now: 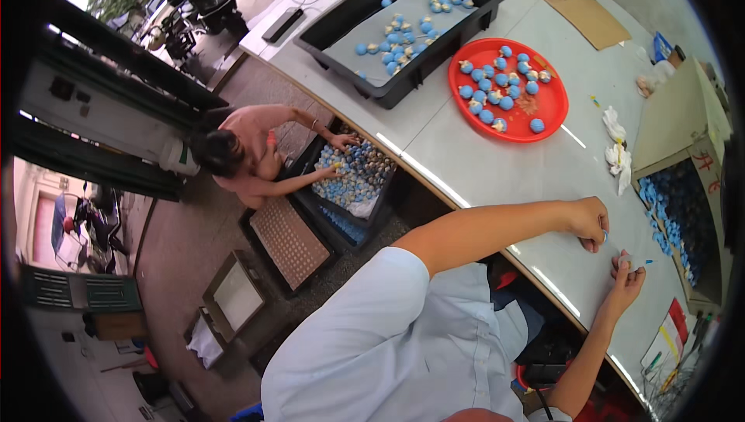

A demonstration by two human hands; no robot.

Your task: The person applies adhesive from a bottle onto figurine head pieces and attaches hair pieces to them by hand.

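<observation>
Over a glossy pale tabletop, the right hand pinches a rounded greyish piece; the left hand curls, contents unclear.

The white worktop carried a black device by its near left corner, a black tray along the near edge, a red plate beside it, flat cardboard toward the far edge, and crumpled tissue next to an open box.
</observation>
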